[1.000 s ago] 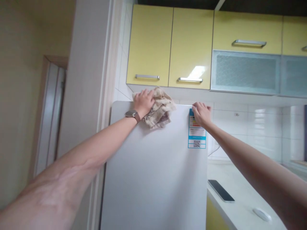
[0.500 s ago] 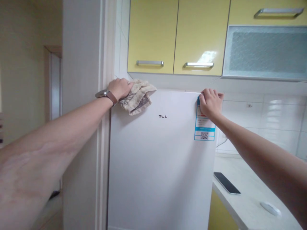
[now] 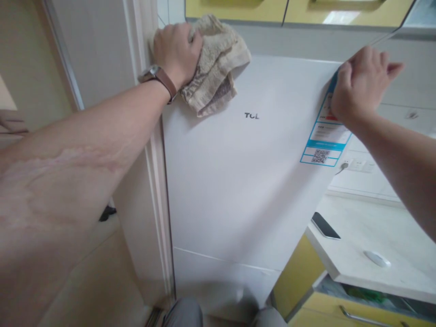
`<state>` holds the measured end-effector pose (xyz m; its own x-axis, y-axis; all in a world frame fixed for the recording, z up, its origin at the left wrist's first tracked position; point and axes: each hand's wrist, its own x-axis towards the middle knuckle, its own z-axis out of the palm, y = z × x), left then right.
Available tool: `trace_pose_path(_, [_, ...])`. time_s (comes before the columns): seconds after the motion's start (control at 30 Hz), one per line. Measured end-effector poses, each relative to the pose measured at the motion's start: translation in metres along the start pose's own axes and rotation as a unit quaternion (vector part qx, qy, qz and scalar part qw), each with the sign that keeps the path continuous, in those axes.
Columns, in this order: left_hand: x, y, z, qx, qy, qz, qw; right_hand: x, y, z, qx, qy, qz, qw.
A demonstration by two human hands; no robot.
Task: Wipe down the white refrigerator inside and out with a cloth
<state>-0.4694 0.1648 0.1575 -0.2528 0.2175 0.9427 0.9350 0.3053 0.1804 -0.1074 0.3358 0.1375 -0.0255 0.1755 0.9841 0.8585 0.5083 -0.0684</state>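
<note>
A white refrigerator [image 3: 231, 181] with a TCL logo stands before me. My left hand [image 3: 179, 52], with a watch on its wrist, is closed on a beige patterned cloth [image 3: 218, 68]. The cloth lies bunched against the top left corner of the refrigerator door. At the top right corner, my right hand [image 3: 364, 84] grips the edge of the refrigerator, its fingers curled over and partly hidden. Below that hand a blue and white label [image 3: 325, 141] with a QR code is stuck to the door.
A door frame [image 3: 150, 172] runs close along the refrigerator's left side. Yellow cabinets [image 3: 235, 10] hang above. On the right counter [image 3: 361, 218] lie a dark phone [image 3: 325, 225] and a white oval object [image 3: 377, 259]. A yellow drawer [image 3: 340, 306] is below, and a plug [image 3: 344, 166] sits in the wall.
The view has tipped downward and come closer, so the refrigerator's lower door seam and my knees now show. Both hands stay at the top corners, the left still on the cloth.
</note>
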Motion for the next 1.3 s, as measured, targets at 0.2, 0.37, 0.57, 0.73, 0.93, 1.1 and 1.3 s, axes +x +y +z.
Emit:
trace_pose_path(0.2, [-0.021,-0.010,0.001,0.035,0.040,0.084,0.995,-0.002,-0.001,0.001,0.026,0.014,0.001,1.000])
trace_pose_path(0.37, [-0.029,-0.019,0.009,0.006,0.034,0.071,0.997,-0.003,-0.004,-0.002,0.015,0.003,0.013,1.000])
trace_pose_path(0.57, [-0.048,-0.029,0.024,-0.002,0.026,0.020,0.999,-0.004,-0.004,-0.002,0.026,0.008,0.007,1.000])
trace_pose_path(0.73, [-0.105,-0.042,0.033,0.004,0.005,0.020,1.000,-0.004,-0.002,0.000,0.024,0.024,0.007,0.999])
trace_pose_path(0.93, [-0.211,-0.074,0.060,0.014,-0.013,0.040,0.999,-0.005,-0.004,-0.001,0.022,0.013,0.007,1.000])
trace_pose_path(1.1, [-0.331,-0.106,0.099,-0.018,0.008,0.083,0.996,-0.005,-0.004,0.001,0.006,0.026,0.008,1.000])
trace_pose_path(1.3, [-0.492,-0.127,0.144,-0.080,0.071,0.113,0.988,-0.004,0.001,0.004,0.014,0.038,-0.008,0.999])
